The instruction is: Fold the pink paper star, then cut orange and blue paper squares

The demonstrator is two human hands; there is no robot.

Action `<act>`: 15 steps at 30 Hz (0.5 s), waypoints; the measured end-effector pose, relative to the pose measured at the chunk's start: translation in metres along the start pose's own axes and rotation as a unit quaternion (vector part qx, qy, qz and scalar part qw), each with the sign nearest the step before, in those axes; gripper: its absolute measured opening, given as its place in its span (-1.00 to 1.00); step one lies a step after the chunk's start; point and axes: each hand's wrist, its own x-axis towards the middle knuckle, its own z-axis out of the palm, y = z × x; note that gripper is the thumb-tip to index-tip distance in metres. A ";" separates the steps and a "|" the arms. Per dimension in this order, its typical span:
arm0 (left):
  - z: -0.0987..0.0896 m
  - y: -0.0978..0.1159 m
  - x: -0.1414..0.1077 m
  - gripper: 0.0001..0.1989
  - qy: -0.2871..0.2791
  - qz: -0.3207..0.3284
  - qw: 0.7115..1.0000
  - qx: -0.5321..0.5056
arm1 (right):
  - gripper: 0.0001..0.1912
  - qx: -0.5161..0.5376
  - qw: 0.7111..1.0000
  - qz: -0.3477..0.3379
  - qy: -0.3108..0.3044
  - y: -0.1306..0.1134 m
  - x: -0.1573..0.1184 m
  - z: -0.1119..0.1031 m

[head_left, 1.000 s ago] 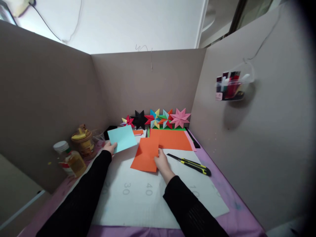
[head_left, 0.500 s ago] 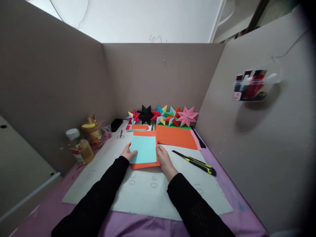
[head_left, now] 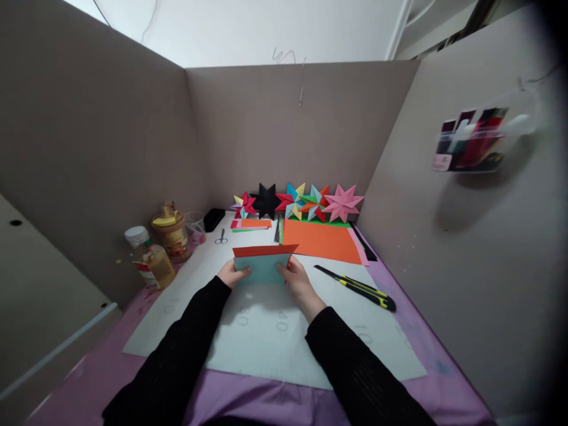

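A light blue sheet of paper (head_left: 262, 269) and an orange sheet of paper (head_left: 261, 250) are held together above the white mat, tilted up with the blue side toward me. The orange sheet shows as a strip along the upper edge. My left hand (head_left: 232, 274) pinches the left edge, its thumb lying on the blue face. At the right edge my right hand (head_left: 298, 280) grips the same sheets, thumb in front. The fingers behind the paper are hidden.
Right of my hands lies a yellow-black utility knife (head_left: 357, 288), blade out. Behind are orange sheets (head_left: 322, 241), small scissors (head_left: 220, 236) and folded paper stars (head_left: 342, 203). A bottle (head_left: 151, 260), a tub (head_left: 172, 236) and a phone (head_left: 214, 219) stand or lie left. Partitions enclose the table.
The blue and orange sheets have tipped from nearly flat to steeply tilted. Both hands keep hold, and the right thumb now lies over the blue face. The view has shifted slightly.
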 end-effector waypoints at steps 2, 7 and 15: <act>0.004 -0.002 0.000 -0.51 0.007 0.005 1.000 0.000 | -0.68 -0.014 1.000 -0.004 0.010 0.000 0.001 0.002; 0.008 -0.002 -0.002 -0.47 0.026 -0.004 1.000 -0.008 | -0.71 -0.026 0.999 -0.010 0.035 0.000 0.003 0.003; 0.013 -0.009 -0.003 -0.42 0.040 0.008 0.999 -0.011 | -0.74 -0.007 1.000 -0.020 0.017 0.004 0.004 0.000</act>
